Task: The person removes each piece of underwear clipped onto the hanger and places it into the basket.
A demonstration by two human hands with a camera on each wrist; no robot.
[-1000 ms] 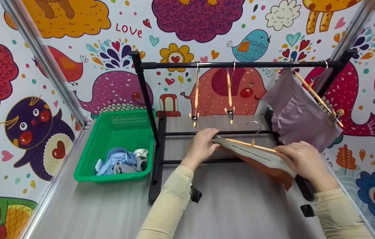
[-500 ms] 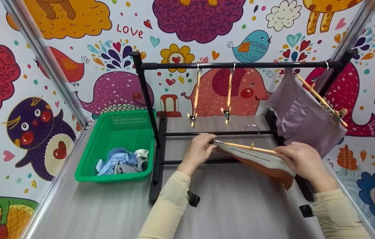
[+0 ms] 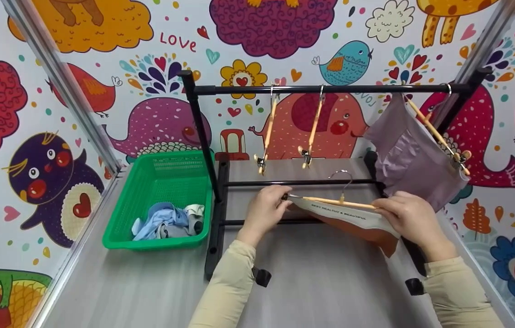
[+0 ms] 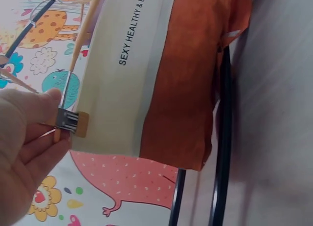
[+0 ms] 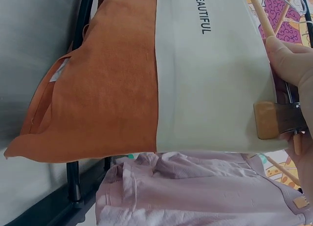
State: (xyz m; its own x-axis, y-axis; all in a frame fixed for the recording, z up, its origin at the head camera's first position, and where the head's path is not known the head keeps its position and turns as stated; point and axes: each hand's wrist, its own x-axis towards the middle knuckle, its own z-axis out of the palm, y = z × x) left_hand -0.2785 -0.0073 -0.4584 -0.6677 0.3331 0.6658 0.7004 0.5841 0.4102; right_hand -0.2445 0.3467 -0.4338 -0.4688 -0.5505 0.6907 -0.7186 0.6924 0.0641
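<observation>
The left hand (image 3: 264, 212) and right hand (image 3: 414, 221) are holding a wooden hanger (image 3: 330, 201) over the desk (image 3: 321, 291). In the left wrist view, the left grip is clamping the 9 o'clock clip (image 4: 68, 121) between thumb and fingers; the right grip is closing around the bar just beside the 3 o'clock clip (image 5: 281, 119). The orange-brown garment (image 4: 181, 84) is hanging from both clips by its pale waistband. The hook (image 3: 343, 175) is standing free, below the black rail (image 3: 248, 89) at 12 o'clock.

Likely faults: the left fingers are lying around the clip's levers, so a hard squeeze could be opening it and freeing that corner. The 9 o'clock pad appears to be catching only the waistband's margin; a tug could be pulling it out. The bar is sloping down toward 3 o'clock, so an uneven lift could be straining one clip. On a path up to the rail, the hook could be snagging the mauve garment (image 3: 414, 155) at 2 o'clock or knocking the bare hangers (image 3: 314, 125) at 11 o'clock.
</observation>
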